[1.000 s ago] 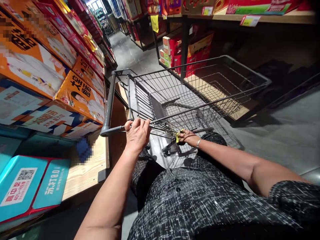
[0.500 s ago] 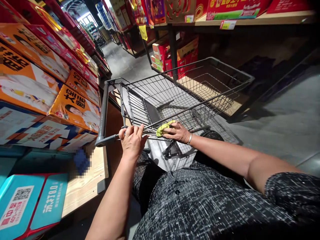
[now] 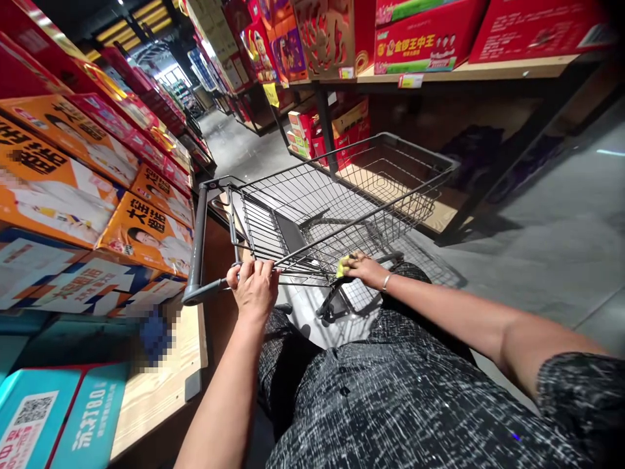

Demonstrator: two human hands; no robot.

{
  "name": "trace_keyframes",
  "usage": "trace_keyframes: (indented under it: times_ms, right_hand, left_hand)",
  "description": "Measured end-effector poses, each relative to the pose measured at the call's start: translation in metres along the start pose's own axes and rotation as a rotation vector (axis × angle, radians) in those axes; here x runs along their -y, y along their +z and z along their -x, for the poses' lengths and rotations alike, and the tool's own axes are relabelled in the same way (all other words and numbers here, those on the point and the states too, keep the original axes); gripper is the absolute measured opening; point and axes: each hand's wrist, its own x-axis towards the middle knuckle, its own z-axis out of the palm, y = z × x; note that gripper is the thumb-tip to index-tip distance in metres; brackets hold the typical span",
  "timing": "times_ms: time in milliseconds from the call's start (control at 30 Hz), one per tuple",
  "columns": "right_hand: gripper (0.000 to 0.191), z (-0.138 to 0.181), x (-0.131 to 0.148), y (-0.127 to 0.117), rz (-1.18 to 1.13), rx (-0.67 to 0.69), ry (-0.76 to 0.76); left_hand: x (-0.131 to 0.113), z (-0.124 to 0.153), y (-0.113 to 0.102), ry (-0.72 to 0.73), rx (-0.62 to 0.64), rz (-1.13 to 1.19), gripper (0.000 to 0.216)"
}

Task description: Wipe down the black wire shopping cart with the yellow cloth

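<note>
A grey wire shopping cart (image 3: pixel 342 215) stands in front of me, its handle end at the left and its basket stretching away to the right. My left hand (image 3: pixel 254 286) is closed over the near top rail of the cart, close to the handle. My right hand (image 3: pixel 364 270) holds a yellow-green cloth (image 3: pixel 343 266) against the wire side of the cart, low on the near side. Most of the cloth is covered by the fingers. No goods show in the basket.
Stacked orange boxes (image 3: pixel 151 228) and a teal carton (image 3: pixel 92 417) stand on wooden shelving (image 3: pixel 161 391) at my left. Beyond the cart, a shelf (image 3: pixel 459 75) carries red boxes (image 3: pixel 424 39). An aisle (image 3: pixel 229 140) runs away at the upper left.
My right hand has slid the cloth right and slightly down along the cart's side. My left hand keeps its hold on the rail. The view has tilted up a little.
</note>
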Motion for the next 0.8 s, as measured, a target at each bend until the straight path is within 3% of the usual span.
trace_keyframes:
  times_ms: [100, 200, 300, 433, 633, 700, 800]
  right_hand:
    - [0.025, -0.042, 0.031, -0.012, -0.052, -0.095, -0.197]
    - [0.038, -0.091, 0.059, -0.018, -0.031, -0.151, -0.161]
    - [0.044, -0.116, 0.063, -0.016, 0.034, -0.112, -0.076]
    - [0.049, -0.097, 0.018, -0.026, 0.088, -0.03, 0.04]
    - [0.05, -0.05, -0.083, -0.082, 0.211, -0.035, 0.378]
    - [0.052, -0.046, -0.094, -0.089, 0.241, -0.051, 0.475]
    - [0.056, -0.052, -0.077, -0.077, 0.257, -0.078, 0.543]
  left_hand:
    - [-0.002, 0.0, 0.002, -0.01, -0.03, -0.021, 0.033]
    - [-0.002, 0.0, 0.002, -0.003, -0.032, -0.03, 0.034]
    - [0.001, 0.0, 0.001, 0.005, -0.009, -0.035, 0.034]
    - [0.005, 0.002, 0.003, -0.01, -0.009, -0.018, 0.03]
    - [0.003, 0.002, 0.01, -0.05, -0.11, 0.086, 0.026]
    - [-0.003, 0.002, 0.011, -0.059, -0.171, 0.126, 0.025]
    - [-0.02, 0.0, 0.01, -0.018, -0.22, 0.173, 0.029]
